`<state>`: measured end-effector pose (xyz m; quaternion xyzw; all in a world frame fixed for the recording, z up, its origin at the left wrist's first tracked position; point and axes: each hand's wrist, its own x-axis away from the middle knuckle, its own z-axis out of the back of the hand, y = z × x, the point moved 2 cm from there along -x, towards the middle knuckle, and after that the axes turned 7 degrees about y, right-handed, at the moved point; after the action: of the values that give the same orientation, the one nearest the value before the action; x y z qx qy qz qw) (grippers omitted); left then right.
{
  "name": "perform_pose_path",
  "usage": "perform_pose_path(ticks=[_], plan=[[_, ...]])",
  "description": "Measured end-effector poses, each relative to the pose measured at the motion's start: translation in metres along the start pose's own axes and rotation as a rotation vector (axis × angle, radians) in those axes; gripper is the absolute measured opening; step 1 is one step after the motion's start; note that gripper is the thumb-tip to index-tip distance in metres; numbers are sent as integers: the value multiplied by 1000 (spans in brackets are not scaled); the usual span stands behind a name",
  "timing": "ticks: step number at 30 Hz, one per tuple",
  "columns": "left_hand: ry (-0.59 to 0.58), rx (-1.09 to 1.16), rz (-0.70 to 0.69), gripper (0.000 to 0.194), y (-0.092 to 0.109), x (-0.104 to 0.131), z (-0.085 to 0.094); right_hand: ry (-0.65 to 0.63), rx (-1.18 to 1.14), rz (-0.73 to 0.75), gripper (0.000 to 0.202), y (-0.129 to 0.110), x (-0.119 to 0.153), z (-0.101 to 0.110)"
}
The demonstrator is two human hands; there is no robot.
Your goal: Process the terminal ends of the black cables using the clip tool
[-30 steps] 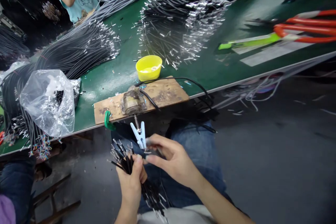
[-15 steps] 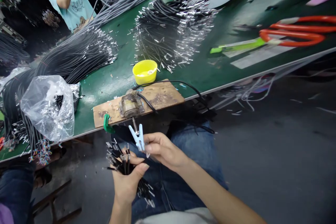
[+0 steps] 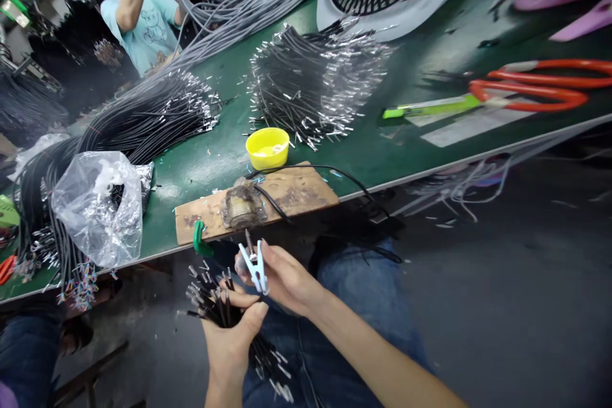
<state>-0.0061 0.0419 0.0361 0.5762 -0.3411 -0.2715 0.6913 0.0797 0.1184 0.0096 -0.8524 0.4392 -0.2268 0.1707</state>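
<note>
Right hand (image 3: pixel 296 284) shifting up from beside the pale-blue clip's (image 3: pixel 259 273) lower end to its arms
The counter (image 3: pixel 382 153) is carrying the wooden board (image 3: pixel 306 188); the left hand (image 3: pixel 227 341) is staying closed around the bundle of black wires (image 3: pixel 217 309), while the right fingers are holding the clip, just off the counter's edge by the metal shaft (image 3: pixel 248 240); attention is seemingly passing to the clip; the left hand is hiding the bundle's middle; blur is obscuring whether the clip's tips are gripping anything.
</note>
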Motion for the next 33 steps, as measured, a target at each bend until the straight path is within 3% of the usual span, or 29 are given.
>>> perform_pose_path(ticks=[5,10,12,16,20,26,29,33], plan=[[-35,9,-52,10,-9,3,6,41,28,-10,48,3,1,19],[-70,24,-31,11,-20,6,13,178,306,191,39,-5,20,42],[-80,18,-25,12,-23,5,14,150,478,278,35,-10,30,41],[-159,34,92,24,-34,4,12,-46,776,548,26,-17,44,25],[-209,60,218,32,-43,6,11,27,890,762,24,-14,49,15],[-107,15,46,18,-41,5,11,10,621,435,30,-1,43,24],[-89,-10,43,17,-42,4,12,62,671,486,28,-9,41,28],[-166,65,213,26,-52,6,12,-153,814,562,20,-15,42,23]])
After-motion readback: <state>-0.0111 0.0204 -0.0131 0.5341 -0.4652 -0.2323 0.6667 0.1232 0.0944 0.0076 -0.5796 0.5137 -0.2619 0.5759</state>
